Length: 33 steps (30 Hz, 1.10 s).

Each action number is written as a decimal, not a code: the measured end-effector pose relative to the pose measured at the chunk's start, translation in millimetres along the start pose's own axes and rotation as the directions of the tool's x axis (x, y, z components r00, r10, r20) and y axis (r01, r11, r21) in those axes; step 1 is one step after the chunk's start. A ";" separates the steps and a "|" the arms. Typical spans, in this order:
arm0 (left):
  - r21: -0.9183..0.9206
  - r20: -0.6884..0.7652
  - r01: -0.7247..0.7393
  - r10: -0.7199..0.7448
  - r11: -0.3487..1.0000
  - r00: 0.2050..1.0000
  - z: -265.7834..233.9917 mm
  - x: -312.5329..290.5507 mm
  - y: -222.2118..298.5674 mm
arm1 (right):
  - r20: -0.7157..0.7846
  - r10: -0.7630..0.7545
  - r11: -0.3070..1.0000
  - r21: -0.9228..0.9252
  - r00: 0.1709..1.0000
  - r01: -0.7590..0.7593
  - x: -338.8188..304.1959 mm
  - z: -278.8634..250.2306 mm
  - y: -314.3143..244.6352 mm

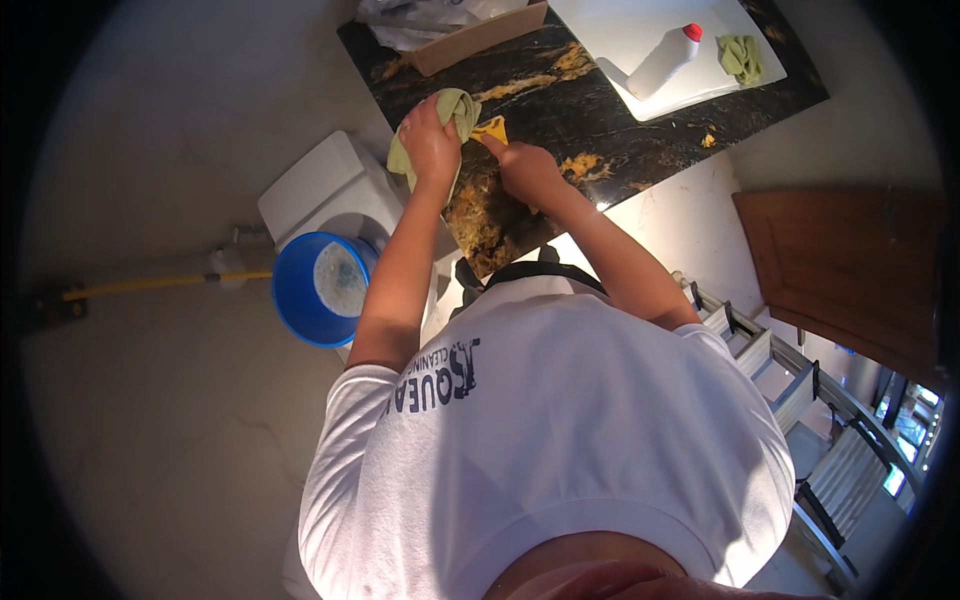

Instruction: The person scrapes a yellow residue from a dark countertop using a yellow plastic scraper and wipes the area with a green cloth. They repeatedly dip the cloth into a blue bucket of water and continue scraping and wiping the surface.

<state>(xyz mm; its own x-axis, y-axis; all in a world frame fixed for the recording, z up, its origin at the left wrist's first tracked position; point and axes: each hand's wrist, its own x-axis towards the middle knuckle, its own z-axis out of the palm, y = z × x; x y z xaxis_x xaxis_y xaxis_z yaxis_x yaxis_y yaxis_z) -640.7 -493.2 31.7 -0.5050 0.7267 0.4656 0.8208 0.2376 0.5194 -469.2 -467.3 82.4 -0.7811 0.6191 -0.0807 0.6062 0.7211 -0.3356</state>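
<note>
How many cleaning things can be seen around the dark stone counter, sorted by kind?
Green cloths: 2, one under the left hand at, one crumpled in the white sink at
Yellow sponge at the right hand: 1
White bottle with red cap: 1
Blue bucket: 1
Total: 5

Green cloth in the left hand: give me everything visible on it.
The green cloth is a pale, yellowish-green soft fabric, crumpled and bunched, not spread flat. The left hand grips it from above, pressing it onto the black and gold marble-look countertop near its front edge. One fold pokes up above the knuckles; a tail hangs down past the wrist on the left side. It sits right beside a small yellow piece at the right hand. Whether it is wet cannot be told.
</note>
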 end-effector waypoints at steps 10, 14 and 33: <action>0.053 -0.035 -0.038 0.040 0.998 0.999 0.4 0.6 1.6 | 0.109 0.068 0.997 -0.027 0.992 -0.066 -38.8 -11.8 -5.4; 0.097 -0.025 -0.043 0.046 0.994 0.999 -1.2 0.8 3.4 | 0.042 0.041 0.999 0.032 0.998 -0.042 2.2 -8.4 4.9; 0.107 0.045 -0.112 0.107 0.988 0.993 -3.6 3.7 2.5 | 0.160 0.128 0.989 0.047 0.979 -0.137 -93.2 -18.9 23.5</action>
<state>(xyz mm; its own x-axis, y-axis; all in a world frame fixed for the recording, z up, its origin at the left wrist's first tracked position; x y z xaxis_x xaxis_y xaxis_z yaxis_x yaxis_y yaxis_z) -641.5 -492.2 37.3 -0.4014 0.7766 0.4856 0.8958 0.2224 0.3849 -379.3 -502.2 99.8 -0.7106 0.6490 -0.2719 0.7001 0.6139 -0.3646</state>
